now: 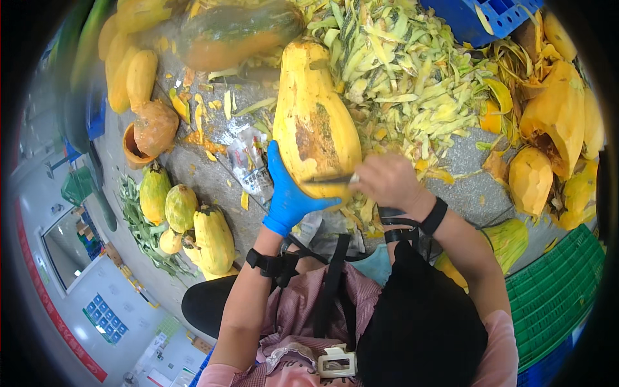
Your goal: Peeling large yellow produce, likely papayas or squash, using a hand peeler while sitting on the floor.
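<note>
A large, long yellow pumpkin, mostly peeled, stands upright before me with a brown rough patch on its front. My left hand, in a blue glove, grips its lower left side, thumb and fingers spread around the base. My right hand, bare, is closed around the handle of a knife. The thin dark blade lies across the lower front of the pumpkin, touching or very near its surface. My right fingers hide most of the handle.
A heap of green-yellow peelings lies beyond on the right, below a blue crate. Hollowed pumpkins are at far right, a green basket at lower right. Small yellow-green squashes and a crumpled plastic bag lie left.
</note>
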{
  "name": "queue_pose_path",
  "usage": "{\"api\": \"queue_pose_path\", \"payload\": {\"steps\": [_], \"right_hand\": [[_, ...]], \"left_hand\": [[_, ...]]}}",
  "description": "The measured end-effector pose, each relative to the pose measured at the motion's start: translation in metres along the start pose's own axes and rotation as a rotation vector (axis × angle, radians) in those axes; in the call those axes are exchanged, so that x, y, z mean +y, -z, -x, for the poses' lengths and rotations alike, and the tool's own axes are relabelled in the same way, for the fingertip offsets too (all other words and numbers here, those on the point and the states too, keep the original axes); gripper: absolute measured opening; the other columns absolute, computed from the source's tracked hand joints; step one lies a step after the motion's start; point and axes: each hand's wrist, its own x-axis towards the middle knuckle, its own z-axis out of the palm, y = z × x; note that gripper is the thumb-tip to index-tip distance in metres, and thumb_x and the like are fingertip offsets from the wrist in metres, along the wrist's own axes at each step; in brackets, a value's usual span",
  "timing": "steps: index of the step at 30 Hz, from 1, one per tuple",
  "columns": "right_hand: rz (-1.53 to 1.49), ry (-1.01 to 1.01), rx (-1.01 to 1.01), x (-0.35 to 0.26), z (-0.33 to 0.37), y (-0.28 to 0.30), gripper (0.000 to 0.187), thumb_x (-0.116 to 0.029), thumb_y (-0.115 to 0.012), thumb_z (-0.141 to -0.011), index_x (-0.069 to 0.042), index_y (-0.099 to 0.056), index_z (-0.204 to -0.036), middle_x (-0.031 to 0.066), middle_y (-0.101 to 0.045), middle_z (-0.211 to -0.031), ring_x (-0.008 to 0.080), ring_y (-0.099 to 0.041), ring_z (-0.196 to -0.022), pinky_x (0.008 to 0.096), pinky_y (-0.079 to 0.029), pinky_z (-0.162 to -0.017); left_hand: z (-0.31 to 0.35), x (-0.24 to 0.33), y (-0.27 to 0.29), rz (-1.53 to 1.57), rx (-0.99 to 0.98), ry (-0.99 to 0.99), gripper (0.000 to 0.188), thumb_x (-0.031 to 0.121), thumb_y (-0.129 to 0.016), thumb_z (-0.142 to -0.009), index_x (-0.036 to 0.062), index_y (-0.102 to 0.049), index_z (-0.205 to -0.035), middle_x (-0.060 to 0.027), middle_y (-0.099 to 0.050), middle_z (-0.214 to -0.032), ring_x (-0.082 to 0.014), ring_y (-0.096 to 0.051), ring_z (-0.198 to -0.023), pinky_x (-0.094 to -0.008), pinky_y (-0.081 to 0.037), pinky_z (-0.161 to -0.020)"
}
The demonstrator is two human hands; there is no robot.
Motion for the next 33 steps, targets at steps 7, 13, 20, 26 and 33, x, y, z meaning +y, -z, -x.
{"api": "queue_pose_path", "payload": {"steps": [7,13,20,26,33], "right_hand": [[0.015,-0.029,-0.108,-0.006,0.006,-0.005,0.025,-0.033,-0.057,-0.07,-0.012,-0.045,-0.063,0.0025,-0.039,-0.054,0.0179,-0.046,-0.045,0.0294,-0.037,-0.042],[0.248,-0.255,-0.015,0.029,-0.036,-0.001,0.021,-0.029,-0.054,-0.075,-0.011,-0.045,-0.068,0.0031,-0.047,-0.057,0.0192,-0.049,-0.043,0.0293,-0.036,-0.036],[0.141,-0.044,-0.093,-0.002,-0.018,0.007,0.025,-0.036,-0.051,-0.077,-0.012,-0.046,-0.07,0.0031,-0.049,-0.055,0.0187,-0.048,-0.039,0.0287,-0.036,-0.034],[0.183,-0.194,-0.146,0.01,-0.04,0.0,0.024,-0.032,-0.052,-0.077,-0.01,-0.044,-0.071,0.0064,-0.048,-0.054,0.0223,-0.049,-0.041,0.0315,-0.037,-0.035],[0.241,0.036,-0.119,0.01,-0.06,0.018,0.022,-0.03,-0.05,-0.078,-0.01,-0.046,-0.073,0.0063,-0.047,-0.052,0.0224,-0.049,-0.04,0.0322,-0.038,-0.034]], "left_hand": [[-0.001,0.0,0.001,-0.003,-0.009,0.029,0.13,0.033,-0.083,-0.037,-0.0041,0.005,-0.126,-0.0179,-0.014,-0.127,-0.0266,-0.023,-0.117,-0.0359,-0.023,-0.098],[-0.002,0.006,-0.006,-0.028,0.035,-0.011,0.127,0.035,-0.082,-0.036,-0.0039,0.0,-0.125,-0.019,-0.017,-0.126,-0.0284,-0.023,-0.117,-0.0377,-0.021,-0.098],[0.001,0.003,-0.008,0.203,0.04,0.065,0.125,0.037,-0.081,-0.035,-0.0038,-0.004,-0.124,-0.0184,-0.019,-0.124,-0.0286,-0.025,-0.115,-0.0382,-0.021,-0.097],[-0.002,0.0,-0.008,-0.025,0.051,-0.041,0.126,0.028,-0.083,-0.037,-0.0017,0.003,-0.125,-0.0159,-0.022,-0.123,-0.0273,-0.03,-0.113,-0.0383,-0.026,-0.095],[0.003,-0.004,-0.024,-0.143,0.162,-0.059,0.126,0.043,-0.079,-0.033,-0.007,-0.007,-0.124,-0.0267,-0.015,-0.126,-0.0404,-0.017,-0.118,-0.0439,-0.015,-0.098]]}}
